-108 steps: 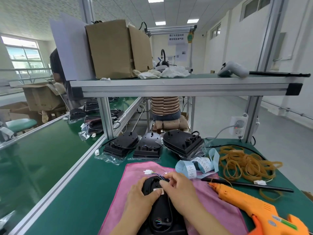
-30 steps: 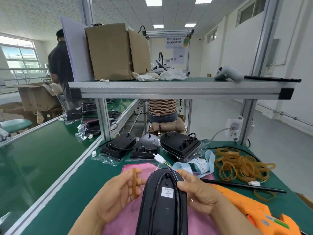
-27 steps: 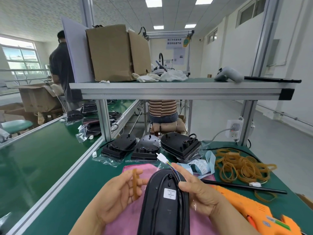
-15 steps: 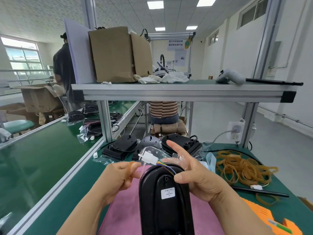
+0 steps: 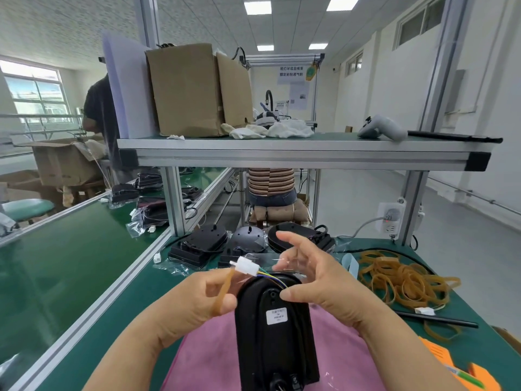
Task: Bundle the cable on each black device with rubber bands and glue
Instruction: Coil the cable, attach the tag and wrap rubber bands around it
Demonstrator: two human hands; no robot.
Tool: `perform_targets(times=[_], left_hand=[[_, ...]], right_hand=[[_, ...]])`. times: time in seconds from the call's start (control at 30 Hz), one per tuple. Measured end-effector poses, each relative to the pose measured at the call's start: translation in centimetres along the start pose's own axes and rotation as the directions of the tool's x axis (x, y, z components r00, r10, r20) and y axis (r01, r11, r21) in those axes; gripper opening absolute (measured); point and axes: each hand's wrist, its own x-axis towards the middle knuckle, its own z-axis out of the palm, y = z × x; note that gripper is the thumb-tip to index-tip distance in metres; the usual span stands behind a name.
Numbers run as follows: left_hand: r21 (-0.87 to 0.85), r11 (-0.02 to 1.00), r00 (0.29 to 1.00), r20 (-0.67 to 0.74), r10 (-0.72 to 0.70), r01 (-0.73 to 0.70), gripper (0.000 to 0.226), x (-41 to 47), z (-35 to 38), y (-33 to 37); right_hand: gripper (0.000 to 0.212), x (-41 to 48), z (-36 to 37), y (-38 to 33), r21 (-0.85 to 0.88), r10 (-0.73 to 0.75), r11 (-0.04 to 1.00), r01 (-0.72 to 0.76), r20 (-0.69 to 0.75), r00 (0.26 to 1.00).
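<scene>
Head view: my left hand (image 5: 194,303) pinches a band (image 5: 224,292) between thumb and fingers, its far end up by the white connector (image 5: 246,268) of the cable (image 5: 269,277). My right hand (image 5: 318,277) grasps nothing: the fingers are spread loose, and only the thumb presses on the top of the device (image 5: 275,334). The device stands tilted on the pink cloth (image 5: 208,351) at the near edge of the bench (image 5: 84,277).

As I judge it, the weak point is that thumb. One thumb steadies the device, so a tug on the band could tip it over or roll it off the near edge. The band is held only by a pinch, and if I stretch it, it may snap off my fingers. The short wires could kink where they leave the shell if I pull the connector through too hard. The glue gun (image 5: 465,375) lies at the near right corner, close under my right forearm, and a careless elbow could knock it. The loose bands (image 5: 403,280) lie toward the right edge.
</scene>
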Motion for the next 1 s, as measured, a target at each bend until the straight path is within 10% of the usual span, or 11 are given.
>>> perform_targets(times=[0.13,0.3,0.43,0.6,1.0], left_hand=[[-0.047,0.998,0.999,-0.031,0.036,-0.037,0.043,0.1,1.4,0.5],[-0.38,0.925,0.995,-0.099,-0.031,-0.009,0.123,-0.4,2.2,0.7],[-0.012,0.998,0.988,-0.139,-0.066,0.065,0.103,0.3,2.6,2.8],[0.518,0.826,0.958,-0.272,-0.088,0.222,0.085,1.4,3.2,4.3],[0.281,0.949,0.964,-0.259,-0.065,0.14,0.055,1.5,4.5,2.8]], right_hand=[[0.059,-0.1,-0.4,-1.4,-0.194,0.025,0.981,-0.015,0.052,0.998],[0.054,-0.6,-0.9,-2.5,-0.314,0.044,0.949,0.005,0.15,0.988],[0.07,-0.8,-0.4,-3.0,-0.418,0.025,0.904,0.085,0.25,0.968],[0.063,-0.5,0.4,-3.6,-0.542,-0.02,0.828,0.143,0.227,0.974],[0.034,-1.4,-0.1,-2.7,-0.257,0.045,0.966,-0.028,0.059,0.997]])
